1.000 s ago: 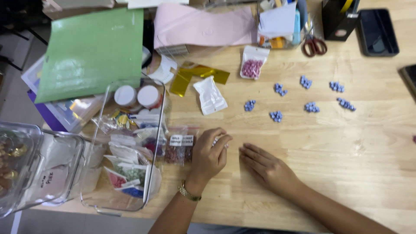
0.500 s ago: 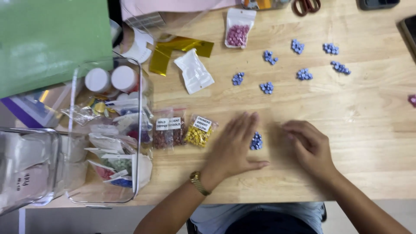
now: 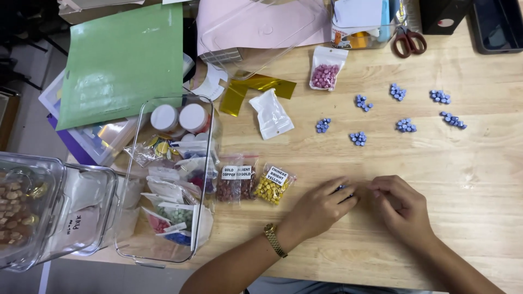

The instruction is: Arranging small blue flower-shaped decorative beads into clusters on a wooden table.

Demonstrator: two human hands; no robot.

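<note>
Both hands are resting palm down on a wooden table [image 3: 463, 179]. The left hand [image 3: 321, 207] is curling its fingertips over a small cluster of blue beads [image 3: 342, 188], pinching them lightly. The right hand [image 3: 402, 208] is lying just beside, fingers bent; whether it holds anything cannot be told. More blue bead clusters [image 3: 405, 126] are sitting well beyond, with a bag of yellow beads [image 3: 272, 185] near the left hand.

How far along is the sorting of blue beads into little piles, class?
Done: seven small blue bead piles lie apart on the wooden table. In hand: the left hand and right hand meet over more blue beads. Left: that pile is unfinished; the yellow bead bag lies untouched.
</note>
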